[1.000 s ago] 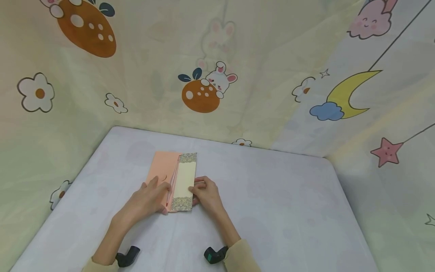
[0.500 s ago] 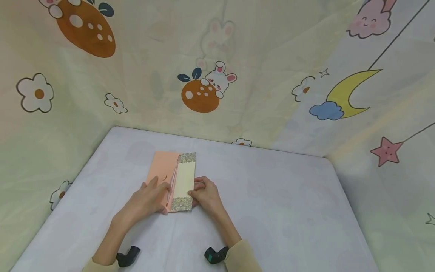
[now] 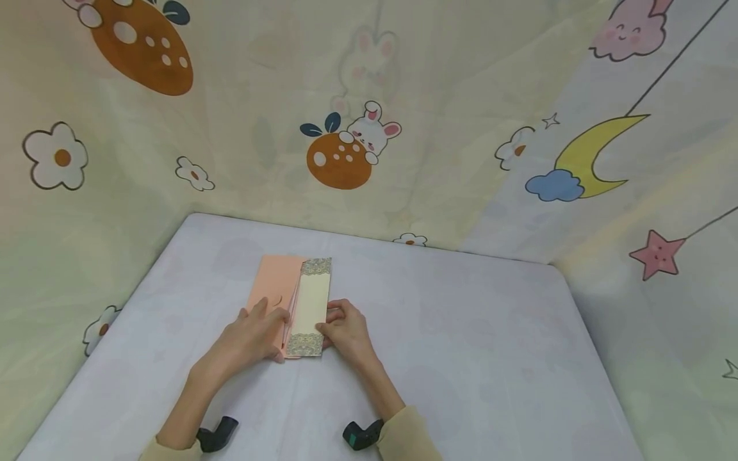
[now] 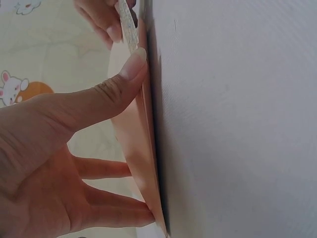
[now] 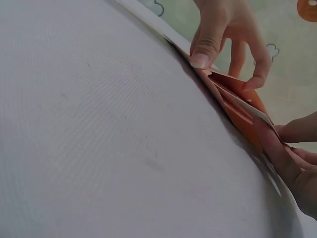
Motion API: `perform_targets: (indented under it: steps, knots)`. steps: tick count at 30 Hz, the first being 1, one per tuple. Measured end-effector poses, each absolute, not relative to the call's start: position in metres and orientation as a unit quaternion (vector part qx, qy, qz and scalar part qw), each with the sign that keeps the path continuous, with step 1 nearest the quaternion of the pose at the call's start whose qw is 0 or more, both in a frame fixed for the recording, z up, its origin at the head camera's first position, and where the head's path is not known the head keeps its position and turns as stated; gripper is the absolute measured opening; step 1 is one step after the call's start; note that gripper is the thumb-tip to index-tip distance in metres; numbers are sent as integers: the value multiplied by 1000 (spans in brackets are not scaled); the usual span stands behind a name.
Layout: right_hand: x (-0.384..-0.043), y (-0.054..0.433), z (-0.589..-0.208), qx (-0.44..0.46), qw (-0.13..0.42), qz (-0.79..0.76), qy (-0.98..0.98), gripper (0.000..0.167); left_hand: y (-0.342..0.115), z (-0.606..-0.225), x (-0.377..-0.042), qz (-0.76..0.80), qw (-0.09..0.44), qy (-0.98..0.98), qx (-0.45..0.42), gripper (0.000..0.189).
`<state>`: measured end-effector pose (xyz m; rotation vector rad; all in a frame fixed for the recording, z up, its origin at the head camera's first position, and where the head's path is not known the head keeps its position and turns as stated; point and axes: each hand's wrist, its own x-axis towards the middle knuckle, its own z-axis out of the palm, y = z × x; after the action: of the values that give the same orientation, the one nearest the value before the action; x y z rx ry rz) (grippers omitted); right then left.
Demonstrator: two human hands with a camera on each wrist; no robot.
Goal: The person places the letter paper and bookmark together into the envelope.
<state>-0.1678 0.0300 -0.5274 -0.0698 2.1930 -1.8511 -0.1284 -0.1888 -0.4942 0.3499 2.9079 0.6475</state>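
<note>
A peach paper envelope point(image 3: 275, 276) lies on the table, its long right side gaping in the head view. At that opening is a cream card point(image 3: 309, 301) with patterned bands at both ends. My left hand point(image 3: 250, 336) rests on the envelope with spread fingers, the thumb at its near edge. My right hand point(image 3: 348, 330) pinches the card's right edge between thumb and fingers. In the right wrist view the pocket's inside point(image 5: 242, 124) shows, with the card's edge running into it. The left wrist view has the left thumb point(image 4: 133, 64) on the envelope's edge.
A pale cloth covers the table point(image 3: 461, 339). Behind and beside it hang curtains point(image 3: 450, 128) printed with rabbits, flowers and a moon. A black wrist mount point(image 3: 218, 434) sits at the left wrist, another black mount point(image 3: 362, 435) at the right.
The card and my right hand have shifted slightly left, toward the envelope. My left hand stays in place on the envelope.
</note>
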Motion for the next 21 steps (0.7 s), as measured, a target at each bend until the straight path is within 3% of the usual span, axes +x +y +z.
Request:
perform_targets:
  steps: [21]
  knots:
    - [-162, 17, -526, -18, 158, -664, 731, 49, -188, -492, -128, 212, 73, 968, 113, 63]
